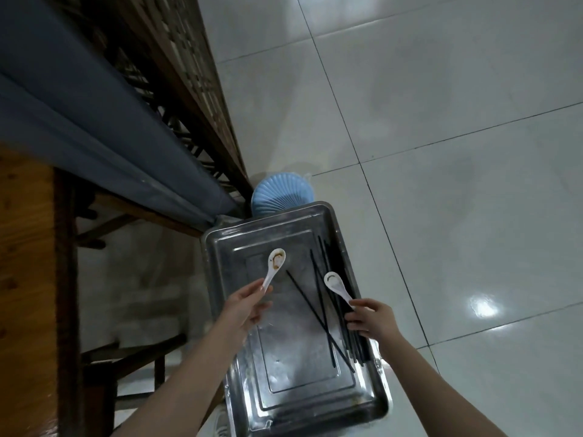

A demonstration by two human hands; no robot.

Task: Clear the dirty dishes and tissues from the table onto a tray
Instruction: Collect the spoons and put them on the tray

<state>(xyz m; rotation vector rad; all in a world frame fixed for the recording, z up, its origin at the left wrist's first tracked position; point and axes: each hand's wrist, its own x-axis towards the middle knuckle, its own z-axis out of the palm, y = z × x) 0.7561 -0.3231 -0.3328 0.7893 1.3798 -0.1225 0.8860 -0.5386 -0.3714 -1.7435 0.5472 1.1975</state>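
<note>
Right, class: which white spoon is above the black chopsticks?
The right spoon, in the right hand, crosses the chopsticks; the left spoon, in the left hand, is over bare tray.

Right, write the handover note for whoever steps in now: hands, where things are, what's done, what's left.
Left hand: pinches a stained white spoon by its handle, over the metal tray.
Right hand: pinches a second white spoon by its handle, above the black chopsticks.
Done: the chopsticks lie in the tray, mostly along its right side.
Left: set both spoons down in the tray. No other dishes or tissues are in view, so check the table.
</note>
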